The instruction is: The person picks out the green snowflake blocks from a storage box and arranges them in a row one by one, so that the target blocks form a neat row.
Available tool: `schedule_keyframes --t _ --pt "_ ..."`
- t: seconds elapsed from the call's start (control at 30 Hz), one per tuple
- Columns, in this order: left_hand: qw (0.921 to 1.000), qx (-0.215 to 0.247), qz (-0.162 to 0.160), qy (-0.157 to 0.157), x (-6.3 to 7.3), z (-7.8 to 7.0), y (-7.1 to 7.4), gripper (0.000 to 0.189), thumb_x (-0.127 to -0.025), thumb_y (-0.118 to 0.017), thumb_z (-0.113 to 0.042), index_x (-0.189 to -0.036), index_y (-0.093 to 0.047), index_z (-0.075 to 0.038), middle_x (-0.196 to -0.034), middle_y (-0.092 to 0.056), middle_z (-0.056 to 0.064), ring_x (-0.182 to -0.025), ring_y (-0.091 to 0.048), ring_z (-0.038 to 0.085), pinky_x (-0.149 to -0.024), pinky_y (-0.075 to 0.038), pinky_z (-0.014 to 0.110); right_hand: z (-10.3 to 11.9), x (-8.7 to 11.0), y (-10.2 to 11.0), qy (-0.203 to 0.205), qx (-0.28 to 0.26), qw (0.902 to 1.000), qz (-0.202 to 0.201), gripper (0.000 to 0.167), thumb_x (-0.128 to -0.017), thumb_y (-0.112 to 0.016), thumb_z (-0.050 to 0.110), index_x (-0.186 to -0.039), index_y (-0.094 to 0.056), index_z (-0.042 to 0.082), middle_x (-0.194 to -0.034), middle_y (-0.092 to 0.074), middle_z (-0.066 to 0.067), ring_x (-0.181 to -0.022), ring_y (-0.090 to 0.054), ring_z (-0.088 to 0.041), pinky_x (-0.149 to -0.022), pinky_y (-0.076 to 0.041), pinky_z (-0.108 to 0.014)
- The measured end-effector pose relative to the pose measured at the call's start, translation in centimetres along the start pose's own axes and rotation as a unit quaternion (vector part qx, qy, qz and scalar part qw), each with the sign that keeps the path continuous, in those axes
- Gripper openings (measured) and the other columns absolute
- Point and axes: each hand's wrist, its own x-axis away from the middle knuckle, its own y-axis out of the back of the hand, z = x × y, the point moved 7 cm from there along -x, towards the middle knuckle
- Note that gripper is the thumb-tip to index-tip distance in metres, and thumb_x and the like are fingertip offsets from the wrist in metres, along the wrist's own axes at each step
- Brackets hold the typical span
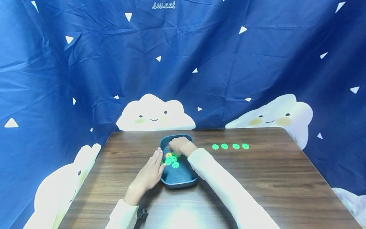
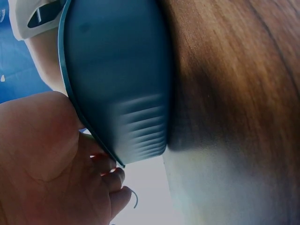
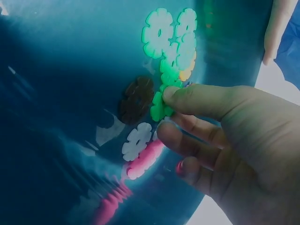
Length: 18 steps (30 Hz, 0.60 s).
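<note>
A dark blue tray (image 1: 178, 183) holds flower-shaped plastic discs. My right hand (image 1: 179, 145) reaches down into its far part. In the right wrist view, thumb and index finger pinch a green flower-shaped disc (image 3: 158, 108). Above it lie more green discs (image 3: 158, 33), partly covering an orange disc (image 3: 187, 69). Beside the fingers are a dark brown disc (image 3: 137, 100), a white disc (image 3: 137, 141) and a pink disc (image 3: 145, 159). My left hand (image 1: 149, 171) rests along the tray's left rim, fingers extended and thumb at the edge; its palm shows in the left wrist view.
Several green discs (image 1: 224, 146) lie in a row on the wooden table (image 1: 271, 171), right of the tray. Behind the table hangs a blue curtain (image 1: 177, 76) with white clouds and triangles. A small black object (image 1: 141, 213) shows by the left cuff.
</note>
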Motion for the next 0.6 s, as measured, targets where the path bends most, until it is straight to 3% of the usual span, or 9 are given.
schedule_keyframes --t 0.1,0.2,0.33,0.6 --pt "1.0 0.0 0.004 0.005 -0.1 0.1 -0.1 0.065 -0.116 -0.041 -0.032 -0.166 -0.026 0.007 -0.177 -0.019 0.022 -0.164 -0.023 0.04 -0.133 -0.026 0.056 0.3 0.5 0.2 0.009 -0.004 0.9999 -0.004 0.036 -0.103 -0.07 0.02 -0.139 -0.069 0.024 -0.128 -0.075 0.003 -0.102 -0.067 -0.014 -0.098 -0.061 -0.034" --pt "0.9999 -0.002 0.011 0.011 -0.2 0.2 -0.2 0.065 -0.116 -0.041 -0.033 -0.167 -0.024 0.005 -0.178 -0.017 0.021 -0.165 -0.021 0.038 -0.134 -0.025 0.055 0.4 1.1 0.5 0.012 -0.015 0.9998 -0.009 0.044 -0.101 -0.073 0.02 -0.144 -0.065 0.023 -0.133 -0.074 0.003 -0.107 -0.068 -0.013 -0.105 -0.06 -0.037" --pt "0.9998 -0.007 0.015 0.012 -0.3 0.3 -0.3 0.066 -0.116 -0.041 -0.033 -0.167 -0.023 0.005 -0.178 -0.016 0.02 -0.165 -0.02 0.037 -0.134 -0.025 0.055 0.3 1.5 0.5 0.008 -0.034 0.9994 -0.006 0.041 -0.102 -0.072 0.022 -0.142 -0.064 0.021 -0.126 -0.075 0.003 -0.099 -0.066 -0.013 -0.101 -0.06 -0.035" --pt "0.9999 -0.005 0.012 0.011 -0.3 0.4 -0.4 0.065 -0.116 -0.042 -0.032 -0.166 -0.024 0.005 -0.178 -0.016 0.021 -0.165 -0.021 0.038 -0.133 -0.025 0.056 0.5 1.4 0.7 0.022 -0.013 0.9996 -0.009 0.035 -0.101 -0.07 0.019 -0.136 -0.071 0.02 -0.11 -0.076 0.003 -0.087 -0.062 -0.013 -0.09 -0.061 -0.032"
